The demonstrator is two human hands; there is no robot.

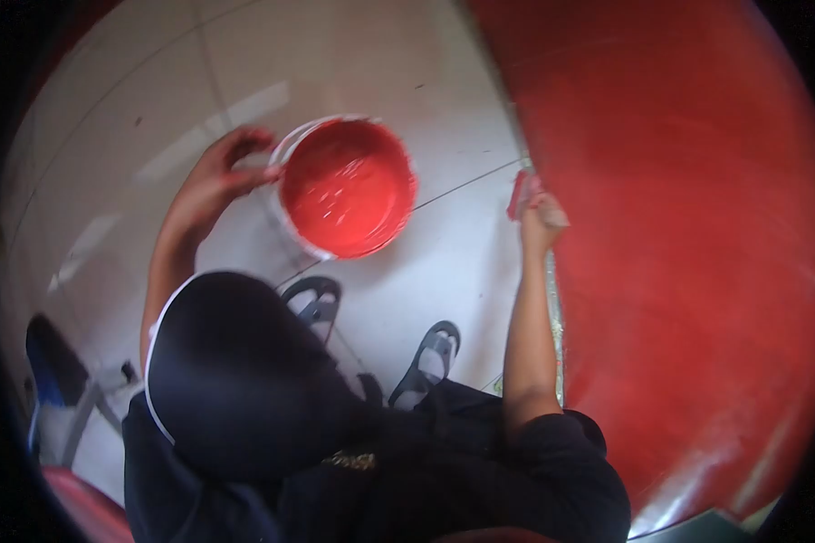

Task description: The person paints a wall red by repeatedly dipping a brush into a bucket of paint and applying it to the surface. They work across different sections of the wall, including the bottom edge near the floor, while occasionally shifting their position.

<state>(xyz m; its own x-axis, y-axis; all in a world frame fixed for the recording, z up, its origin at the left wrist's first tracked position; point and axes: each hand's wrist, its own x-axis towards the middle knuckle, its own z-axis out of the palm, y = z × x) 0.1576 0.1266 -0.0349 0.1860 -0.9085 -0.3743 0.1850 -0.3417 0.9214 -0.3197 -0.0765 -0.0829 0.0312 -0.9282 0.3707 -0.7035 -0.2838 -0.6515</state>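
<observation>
A white bucket (282,210) stands on the tiled floor, its inside coated with red paint (349,195) that shines wet. My left hand (226,172) is at the left side of this bucket, thumb and fingers apart, with the fingertips right at the rim and the thin handle. Off to the right, my right hand (541,217) is closed around a small red-smeared thing (518,195), where the pale floor meets the red surface. Fingers cover most of that thing, and I cannot tell its kind.
A wide red-painted surface (670,253) fills the right side. Pale floor tiles (353,63) lie around the bucket. Feet in grey sandals (426,362) are just below it. A dark rounded shape with a white edge (244,380) blocks the lower left. A chair-like object (59,371) stands far left.
</observation>
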